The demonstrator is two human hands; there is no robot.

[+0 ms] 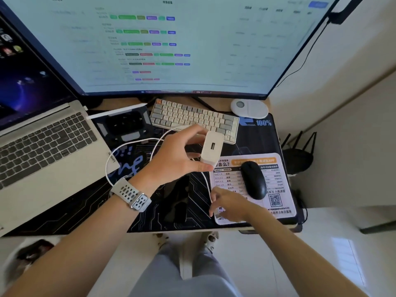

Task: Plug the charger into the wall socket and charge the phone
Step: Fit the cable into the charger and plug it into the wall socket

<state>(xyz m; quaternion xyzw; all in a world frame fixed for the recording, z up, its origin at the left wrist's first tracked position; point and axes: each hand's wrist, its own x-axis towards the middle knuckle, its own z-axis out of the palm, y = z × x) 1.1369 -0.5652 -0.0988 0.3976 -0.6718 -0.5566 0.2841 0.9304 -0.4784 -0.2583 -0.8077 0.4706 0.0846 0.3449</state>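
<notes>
Left hand [173, 156] (raised) around charger [212, 148]

The desk [137, 232] is crowded. At 12 o'clock the big monitor [171, 43] walls off the back, with the small keyboard [192, 117] just in front of it. From 9 to 10 o'clock the open laptop [49, 142] fills the left side. At 3 o'clock the black mouse [254, 179] sits on a printed pad [278, 189], and a white puck-shaped device [249, 108] lies at 1 o'clock. A white cable [128, 144] loops across the middle, beside a dark phone [179, 200] lying flat. Free room lies at 6 o'clock, off the near edge above the floor [321, 254], and at 3 to 4 o'clock past the right edge, where a black router [299, 157] with upright antennas stands low.
</notes>
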